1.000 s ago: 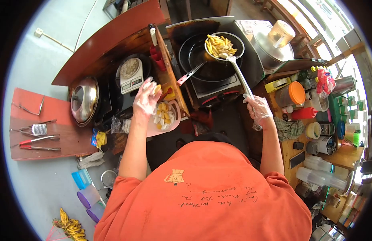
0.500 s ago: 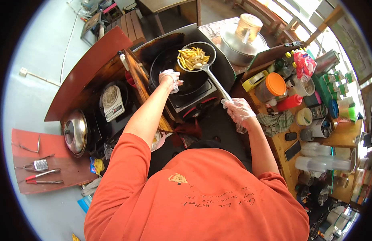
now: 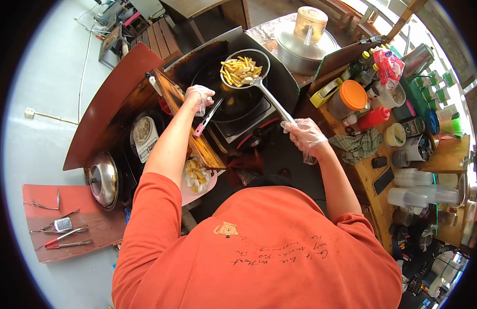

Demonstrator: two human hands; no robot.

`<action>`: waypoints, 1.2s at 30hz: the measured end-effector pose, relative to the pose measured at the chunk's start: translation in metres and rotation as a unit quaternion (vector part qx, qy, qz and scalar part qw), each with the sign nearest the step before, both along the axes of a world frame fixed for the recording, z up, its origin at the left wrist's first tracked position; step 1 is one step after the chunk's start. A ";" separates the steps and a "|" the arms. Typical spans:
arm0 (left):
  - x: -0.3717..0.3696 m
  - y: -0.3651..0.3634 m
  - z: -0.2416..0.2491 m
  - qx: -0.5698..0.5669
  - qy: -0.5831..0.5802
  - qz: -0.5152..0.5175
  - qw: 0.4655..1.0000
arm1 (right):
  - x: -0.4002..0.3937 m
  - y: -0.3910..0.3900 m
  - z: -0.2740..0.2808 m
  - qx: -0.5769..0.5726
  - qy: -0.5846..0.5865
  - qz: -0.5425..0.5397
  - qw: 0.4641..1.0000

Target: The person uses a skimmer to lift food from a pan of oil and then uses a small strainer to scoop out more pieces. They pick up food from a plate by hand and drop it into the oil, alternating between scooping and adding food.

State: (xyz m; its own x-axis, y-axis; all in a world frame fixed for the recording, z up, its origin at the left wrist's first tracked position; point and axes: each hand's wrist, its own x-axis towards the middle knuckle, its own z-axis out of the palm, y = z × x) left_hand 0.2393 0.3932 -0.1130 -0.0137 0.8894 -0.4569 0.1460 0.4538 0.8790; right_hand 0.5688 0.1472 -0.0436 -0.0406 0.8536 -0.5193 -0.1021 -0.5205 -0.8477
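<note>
My right hand (image 3: 306, 136), in a clear plastic glove, is closed around the long metal handle of a skimmer (image 3: 272, 100). Its round basket is heaped with yellow fry-like strips and paler pieces (image 3: 241, 70), above the black wok (image 3: 251, 109) on the stove (image 3: 249, 126). My left hand (image 3: 199, 97), gloved too, hovers by the wok's left rim with its fingers loosely extended and nothing visible in them. Just below it, a tool with a pink handle (image 3: 199, 130) leans across the rim.
Dark metal splash guards (image 3: 243, 40) stand behind the wok. A pink tray with yellow and white pieces (image 3: 197, 180) sits by my left forearm. Left are a scale (image 3: 147, 147) and a lidded pan (image 3: 102, 180); right, a crowded counter (image 3: 364, 172) with an orange-lidded tub (image 3: 353, 95).
My left hand has moved left and a little up, toward the wok's rim. The pink-handled tool and the tray have come into sight. The filled skimmer has shifted slightly left in view.
</note>
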 end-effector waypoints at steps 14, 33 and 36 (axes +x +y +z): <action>0.036 -0.006 -0.019 -0.089 0.052 -0.093 0.990 | -0.004 0.000 0.008 -0.016 0.013 -0.007 1.000; 0.026 0.035 -0.011 -0.001 0.579 -0.251 0.776 | 0.005 -0.002 0.013 -0.020 -0.016 -0.005 1.000; 0.015 0.050 -0.021 -0.016 0.653 -0.367 0.662 | 0.005 -0.004 0.012 -0.018 -0.016 -0.006 1.000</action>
State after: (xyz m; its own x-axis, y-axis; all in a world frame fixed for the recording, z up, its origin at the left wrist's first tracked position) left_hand 0.2547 0.4435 -0.1338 0.0141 0.8657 -0.5004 0.9639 -0.1448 -0.2234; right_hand 0.5741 0.1430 -0.0318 -0.0139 0.8344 -0.5510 -0.0825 -0.5502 -0.8310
